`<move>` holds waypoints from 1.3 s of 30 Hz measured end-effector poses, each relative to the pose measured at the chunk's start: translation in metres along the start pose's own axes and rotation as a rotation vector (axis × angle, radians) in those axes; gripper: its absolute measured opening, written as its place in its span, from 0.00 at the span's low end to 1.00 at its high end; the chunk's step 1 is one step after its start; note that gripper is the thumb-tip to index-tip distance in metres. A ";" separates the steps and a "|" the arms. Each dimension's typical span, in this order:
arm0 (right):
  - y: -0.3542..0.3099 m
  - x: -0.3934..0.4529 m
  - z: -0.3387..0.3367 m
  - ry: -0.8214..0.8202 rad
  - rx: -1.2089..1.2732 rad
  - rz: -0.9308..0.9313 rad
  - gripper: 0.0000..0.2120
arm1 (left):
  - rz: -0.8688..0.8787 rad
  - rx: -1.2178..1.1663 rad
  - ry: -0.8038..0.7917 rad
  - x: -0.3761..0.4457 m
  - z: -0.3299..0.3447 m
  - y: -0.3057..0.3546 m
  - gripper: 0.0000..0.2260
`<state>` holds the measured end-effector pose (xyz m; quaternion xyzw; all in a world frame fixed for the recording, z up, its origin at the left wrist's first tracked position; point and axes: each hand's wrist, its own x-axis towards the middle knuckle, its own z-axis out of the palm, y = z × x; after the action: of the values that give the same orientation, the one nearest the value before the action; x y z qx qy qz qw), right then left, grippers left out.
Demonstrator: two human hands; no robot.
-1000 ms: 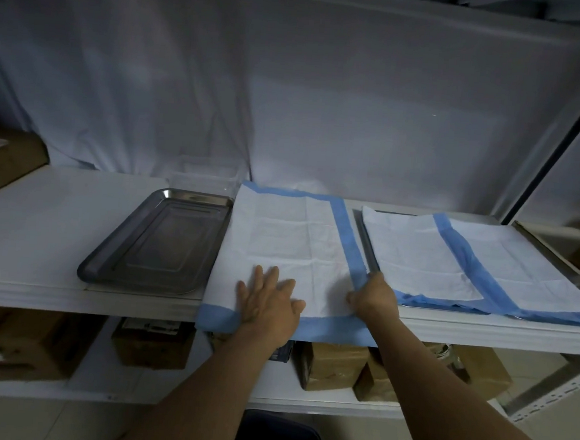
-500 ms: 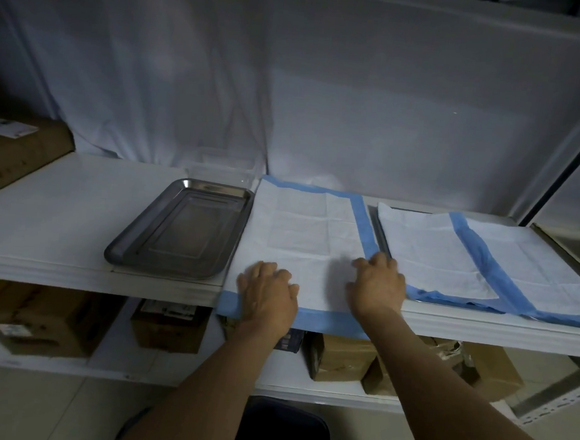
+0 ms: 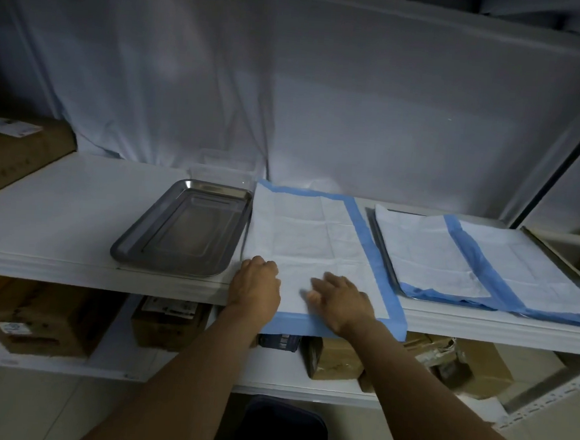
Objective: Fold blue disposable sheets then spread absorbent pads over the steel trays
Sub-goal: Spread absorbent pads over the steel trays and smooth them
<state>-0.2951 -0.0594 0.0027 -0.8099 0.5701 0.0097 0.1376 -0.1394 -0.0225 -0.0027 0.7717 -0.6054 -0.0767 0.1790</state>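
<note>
Grip: none on either side. Left hand point(image 3: 255, 288) has fingers bent at the left edge of the middle absorbent pad point(image 3: 311, 245), right hand point(image 3: 343, 301) lies flat with fingers spread on its near part. Pad's blue near border overhangs the shelf point(image 3: 59, 210). Bare steel tray point(image 3: 185, 228) just left; second pad point(image 3: 451, 255) covers a tray at right.

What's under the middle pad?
Middle pad lies flat on the shelf, front edge hanging over it, both hands on it: left hand, right hand. No tray rim shows around it; whether a tray lies beneath is hidden.
</note>
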 end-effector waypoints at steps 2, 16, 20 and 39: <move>0.008 0.001 0.000 0.070 0.006 0.108 0.24 | -0.012 0.009 -0.041 0.006 0.002 -0.001 0.16; 0.040 0.050 0.000 0.202 -0.046 0.051 0.22 | -0.069 0.171 -0.223 0.083 0.005 -0.003 0.23; 0.041 0.054 0.006 0.078 -0.075 0.050 0.27 | -0.069 0.153 -0.204 0.086 0.008 -0.008 0.24; 0.025 -0.022 0.007 -0.146 -0.008 -0.065 0.48 | 0.136 0.185 -0.189 -0.032 0.011 0.003 0.28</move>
<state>-0.3253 -0.0458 -0.0056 -0.8257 0.5319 0.0668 0.1757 -0.1540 0.0056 -0.0154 0.7314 -0.6750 -0.0805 0.0542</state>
